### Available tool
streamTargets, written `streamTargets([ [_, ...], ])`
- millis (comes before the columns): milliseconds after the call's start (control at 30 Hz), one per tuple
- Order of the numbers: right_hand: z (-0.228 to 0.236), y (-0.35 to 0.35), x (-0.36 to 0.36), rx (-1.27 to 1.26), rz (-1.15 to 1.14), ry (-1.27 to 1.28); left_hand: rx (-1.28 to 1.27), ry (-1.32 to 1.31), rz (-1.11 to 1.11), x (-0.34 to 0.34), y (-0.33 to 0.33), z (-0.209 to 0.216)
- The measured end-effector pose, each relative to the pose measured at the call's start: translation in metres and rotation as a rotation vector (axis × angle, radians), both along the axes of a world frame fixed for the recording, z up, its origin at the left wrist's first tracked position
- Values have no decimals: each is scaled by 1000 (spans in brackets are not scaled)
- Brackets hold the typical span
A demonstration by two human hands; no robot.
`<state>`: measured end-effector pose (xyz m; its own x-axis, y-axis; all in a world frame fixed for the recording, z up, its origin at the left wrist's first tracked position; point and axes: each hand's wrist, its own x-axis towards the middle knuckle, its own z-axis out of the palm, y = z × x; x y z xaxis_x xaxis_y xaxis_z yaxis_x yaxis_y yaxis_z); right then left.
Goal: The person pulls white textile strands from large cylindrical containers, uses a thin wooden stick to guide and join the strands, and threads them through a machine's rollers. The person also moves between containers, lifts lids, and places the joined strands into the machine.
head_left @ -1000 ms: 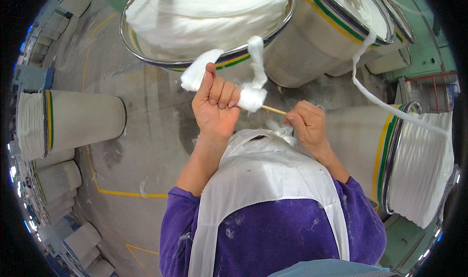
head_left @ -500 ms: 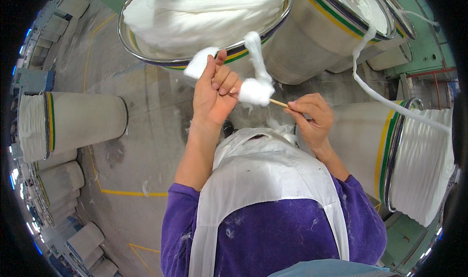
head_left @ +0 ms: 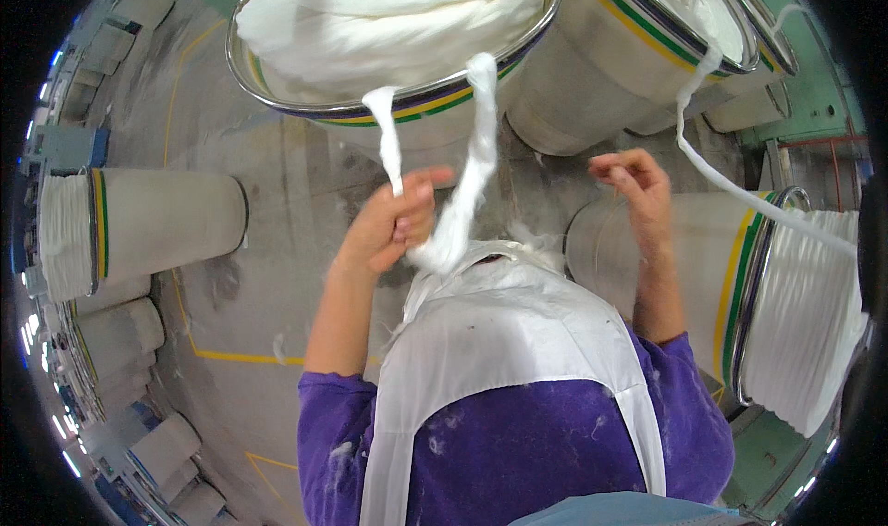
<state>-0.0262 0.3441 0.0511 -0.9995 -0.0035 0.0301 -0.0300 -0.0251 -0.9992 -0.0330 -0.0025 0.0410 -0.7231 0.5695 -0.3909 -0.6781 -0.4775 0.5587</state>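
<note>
My left hand is closed round a soft white rope of cotton sliver. One length of it rises from my fist to the rim of the large can ahead. Another sags below the hand and climbs back to the same rim, forming a loop in front of my apron. My left index finger points out to the right. Off to the right, my right hand is raised with its fingers curled together, apart from the sliver. Whether the thin wooden stick is still between those fingers I cannot make out.
White coiled sliver fills the can ahead. Another can stands beside it at the right, with a sliver strand hanging across to a can near my right arm. A further can is at the left. Yellow lines mark the floor.
My left hand has dropped and turned, now gripping the sliver, which hangs in a long loop. My right hand has moved away up and right; the wooden stick no longer shows.
</note>
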Motion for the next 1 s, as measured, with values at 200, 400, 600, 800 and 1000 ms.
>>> streamTargets([
  [200, 8, -70, -4, -131, 191, 89, -579, 43, 126, 43, -67, -55],
  [400, 2, -130, -12, 344, 418, 674, -914, 227, 716, 68, -112, -104],
  [600, -57, -209, -7, 713, 1102, 474, -1409, 560, -498, 102, -57, -163],
  [800, -173, -250, -17, 1201, 1493, 159, -1509, 585, -260, 40, -101, -162],
  [1000, -102, -209, -37, 992, 942, 343, -1351, 1181, -28, -28, -122, -3],
])
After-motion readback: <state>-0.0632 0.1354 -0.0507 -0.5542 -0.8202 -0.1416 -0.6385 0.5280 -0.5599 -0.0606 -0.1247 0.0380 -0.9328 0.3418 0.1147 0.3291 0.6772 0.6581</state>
